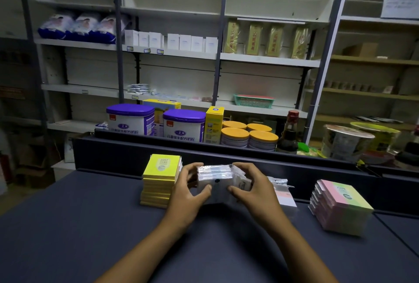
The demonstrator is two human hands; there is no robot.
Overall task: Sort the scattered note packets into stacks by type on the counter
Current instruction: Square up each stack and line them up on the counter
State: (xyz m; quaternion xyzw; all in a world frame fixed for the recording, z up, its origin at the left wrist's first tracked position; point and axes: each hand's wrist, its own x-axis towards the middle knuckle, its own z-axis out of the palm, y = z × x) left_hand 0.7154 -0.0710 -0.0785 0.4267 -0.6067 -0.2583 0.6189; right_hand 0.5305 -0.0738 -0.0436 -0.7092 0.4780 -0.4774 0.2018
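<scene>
Both hands are meeting over the middle of the dark counter (90,226), holding a bundle of clear-wrapped white packets (215,178) between them. The left hand (186,194) is closing its grip on the bundle's left end, thumb pressing the near face and fingers curling over the far side. The right hand (254,188) is clamping the right end the same way, thumb in front, fingers wrapping the top. At nine o'clock from the bundle, a yellow stack (159,180) is sitting just beside the left hand. At three o'clock, well apart, a pink and green stack (340,205) is standing near the counter's edge. A loose packet (283,192) is lying flat just behind the right hand.
</scene>
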